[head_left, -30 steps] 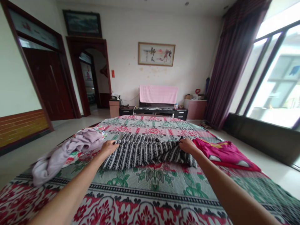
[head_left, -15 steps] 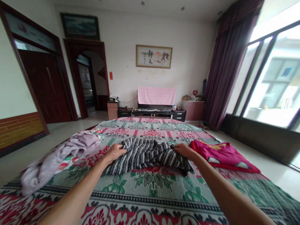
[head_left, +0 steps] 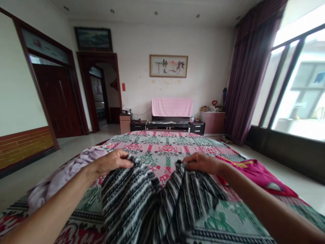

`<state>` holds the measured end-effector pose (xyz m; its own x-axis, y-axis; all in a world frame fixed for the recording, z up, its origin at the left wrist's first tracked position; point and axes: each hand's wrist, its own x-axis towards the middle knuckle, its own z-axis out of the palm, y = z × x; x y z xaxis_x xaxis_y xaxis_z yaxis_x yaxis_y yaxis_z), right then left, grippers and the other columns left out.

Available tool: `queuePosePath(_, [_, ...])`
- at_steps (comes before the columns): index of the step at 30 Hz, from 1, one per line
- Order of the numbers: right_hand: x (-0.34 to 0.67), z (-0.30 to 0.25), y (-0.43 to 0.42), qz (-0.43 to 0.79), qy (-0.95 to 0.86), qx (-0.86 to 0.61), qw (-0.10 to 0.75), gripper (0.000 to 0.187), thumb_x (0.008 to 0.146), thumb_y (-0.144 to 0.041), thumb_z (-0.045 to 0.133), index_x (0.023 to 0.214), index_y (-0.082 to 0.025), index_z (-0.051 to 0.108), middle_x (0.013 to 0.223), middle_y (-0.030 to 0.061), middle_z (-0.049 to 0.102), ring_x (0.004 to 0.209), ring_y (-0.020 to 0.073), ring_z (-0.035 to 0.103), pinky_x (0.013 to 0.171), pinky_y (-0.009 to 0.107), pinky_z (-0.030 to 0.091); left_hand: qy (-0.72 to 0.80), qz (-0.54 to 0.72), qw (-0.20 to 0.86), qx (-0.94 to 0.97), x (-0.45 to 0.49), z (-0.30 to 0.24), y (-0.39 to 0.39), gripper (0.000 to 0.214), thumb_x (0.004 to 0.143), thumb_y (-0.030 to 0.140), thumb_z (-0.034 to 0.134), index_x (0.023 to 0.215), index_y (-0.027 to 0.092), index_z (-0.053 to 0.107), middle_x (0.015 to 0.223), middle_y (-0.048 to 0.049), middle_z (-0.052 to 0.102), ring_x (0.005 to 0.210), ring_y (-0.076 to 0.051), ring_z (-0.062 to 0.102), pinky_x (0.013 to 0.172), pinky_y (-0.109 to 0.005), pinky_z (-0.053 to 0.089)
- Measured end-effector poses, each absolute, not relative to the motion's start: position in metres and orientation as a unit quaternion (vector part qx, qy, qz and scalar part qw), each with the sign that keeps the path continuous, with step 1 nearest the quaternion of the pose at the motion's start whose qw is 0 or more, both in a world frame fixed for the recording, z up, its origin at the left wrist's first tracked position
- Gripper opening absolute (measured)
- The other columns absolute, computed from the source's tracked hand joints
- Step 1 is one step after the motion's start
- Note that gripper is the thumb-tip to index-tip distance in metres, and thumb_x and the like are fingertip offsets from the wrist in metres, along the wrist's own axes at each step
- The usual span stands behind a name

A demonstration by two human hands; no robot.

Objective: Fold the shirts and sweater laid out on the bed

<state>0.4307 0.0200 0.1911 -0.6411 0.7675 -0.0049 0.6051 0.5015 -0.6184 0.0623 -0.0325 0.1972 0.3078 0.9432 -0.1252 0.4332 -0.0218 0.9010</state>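
Observation:
A black-and-white striped knit garment [head_left: 129,200] hangs between my two hands, sagging in the middle, its lower part running out of the bottom of the view. My left hand [head_left: 114,161] pinches its upper left edge. On the other side, my right hand [head_left: 200,163] grips the upper right edge with fingers closed. Whether it is a sweater or something else I cannot tell. Beneath it lies a flowered bedspread [head_left: 166,149] in pink, green and white. The garment's lower part is slightly blurred.
A crumpled pale lilac garment [head_left: 58,173] lies on the bed at the left, partly behind my left forearm. To the right rests a magenta garment [head_left: 261,174] with yellow trim. Past the bed's far edge stand a low black cabinet [head_left: 198,128] and a pink cloth [head_left: 172,107] over a screen-like shape.
Both hands have lifted the striped garment off the bed and drawn it nearer to me. It was bunched flat and now hangs down in a V. The view has tilted up slightly.

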Motion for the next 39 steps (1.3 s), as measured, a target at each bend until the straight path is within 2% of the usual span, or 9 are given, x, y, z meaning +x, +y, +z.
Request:
queuePosePath(3, [0.432, 0.231, 0.074, 0.088, -0.822, -0.495, 0.268, 0.027, 0.081, -0.025, 0.050, 0.091, -0.016, 0.074, 0.085, 0.0031, 0.070, 0.083, 0.0184, 0.061, 0.080, 0.030, 0.047, 0.586, 0.406, 0.235, 0.661, 0.054, 0.230, 0.008, 0.039, 0.072, 0.038, 0.063, 0.094, 0.006, 0.070, 0.084, -0.0083, 0.073, 0.075, -0.022, 0.067, 0.070, -0.033, 0.052])
queuePosePath(4, [0.433, 0.245, 0.091, 0.009, -0.791, -0.515, 0.330, 0.029, 0.081, -0.023, 0.049, 0.095, -0.016, 0.074, 0.095, 0.0046, 0.069, 0.092, 0.0202, 0.060, 0.087, 0.032, 0.045, 0.609, 0.448, 0.116, 0.644, 0.052, 0.241, 0.021, 0.040, 0.078, 0.038, 0.057, 0.095, 0.004, 0.070, 0.090, -0.0085, 0.073, 0.084, -0.023, 0.066, 0.075, -0.032, 0.051])
queuePosePath(6, [0.435, 0.266, 0.118, -0.101, -0.741, -0.512, 0.422, 0.033, 0.084, -0.023, 0.047, 0.103, -0.016, 0.072, 0.122, 0.0074, 0.061, 0.112, 0.0234, 0.053, 0.100, 0.036, 0.039, 0.613, 0.467, 0.048, 0.635, 0.050, 0.258, 0.043, 0.036, 0.081, 0.033, 0.056, 0.099, 0.005, 0.069, 0.112, -0.0087, 0.068, 0.110, -0.025, 0.058, 0.093, -0.031, 0.045])
queuePosePath(10, [0.437, 0.262, 0.141, -0.137, -0.717, -0.529, 0.433, 0.031, 0.084, -0.027, 0.050, 0.103, -0.022, 0.073, 0.139, 0.0039, 0.049, 0.123, 0.0245, 0.047, 0.105, 0.038, 0.035, 0.638, 0.428, -0.100, 0.633, 0.052, 0.257, 0.070, 0.033, 0.082, 0.028, 0.057, 0.100, 0.004, 0.069, 0.139, -0.0112, 0.050, 0.125, -0.027, 0.048, 0.106, -0.028, 0.033])
queuePosePath(15, [0.455, 0.179, 0.136, -0.132, -0.751, -0.538, 0.360, 0.032, 0.085, -0.021, 0.046, 0.106, -0.021, 0.070, 0.130, 0.0052, 0.058, 0.119, 0.0218, 0.051, 0.103, 0.033, 0.036, 0.670, 0.376, -0.068, 0.636, 0.042, 0.201, 0.075, 0.034, 0.081, 0.029, 0.055, 0.106, 0.013, 0.070, 0.128, -0.0076, 0.061, 0.116, -0.022, 0.057, 0.102, -0.024, 0.037])
queuePosePath(22, [0.485, 0.057, 0.086, -0.070, -0.801, -0.539, 0.251, 0.034, 0.088, -0.022, 0.041, 0.109, -0.021, 0.067, 0.104, 0.0077, 0.069, 0.102, 0.0230, 0.059, 0.093, 0.036, 0.039, 0.716, 0.301, 0.090, 0.623, 0.010, 0.092, 0.043, 0.039, 0.071, 0.043, 0.057, 0.096, 0.018, 0.073, 0.074, -0.0024, 0.072, 0.088, -0.025, 0.067, 0.076, -0.026, 0.047])
queuePosePath(28, [0.481, 0.038, 0.071, -0.076, -0.756, -0.586, 0.281, 0.039, 0.080, -0.014, 0.044, 0.113, -0.020, 0.064, 0.120, 0.0103, 0.062, 0.111, 0.0244, 0.054, 0.097, 0.039, 0.037, 0.726, 0.334, 0.089, 0.595, 0.010, 0.041, 0.024, 0.047, 0.072, 0.047, 0.052, 0.101, 0.015, 0.070, 0.069, -0.0031, 0.069, 0.076, -0.023, 0.065, 0.068, -0.025, 0.046])
queuePosePath(35, [0.489, 0.022, 0.088, -0.066, -0.708, -0.625, 0.321, 0.045, 0.072, -0.030, 0.060, 0.115, -0.013, 0.061, 0.126, 0.0131, 0.056, 0.115, 0.0278, 0.051, 0.100, 0.038, 0.038, 0.735, 0.387, 0.091, 0.550, 0.012, 0.042, 0.021, 0.048, 0.072, 0.050, 0.051, 0.103, 0.018, 0.070, 0.061, 0.0003, 0.065, 0.067, -0.019, 0.063, 0.061, -0.023, 0.044])
queuePosePath(39, [0.491, 0.025, 0.086, -0.037, -0.717, -0.619, 0.319, 0.041, 0.069, -0.010, 0.050, 0.106, -0.017, 0.064, 0.117, 0.0079, 0.061, 0.108, 0.0228, 0.055, 0.096, 0.033, 0.040, 0.739, 0.430, 0.073, 0.512, 0.008, 0.048, 0.022, 0.043, 0.071, 0.051, 0.054, 0.097, 0.021, 0.071, 0.062, 0.0006, 0.066, 0.066, -0.019, 0.063, 0.062, -0.024, 0.044])
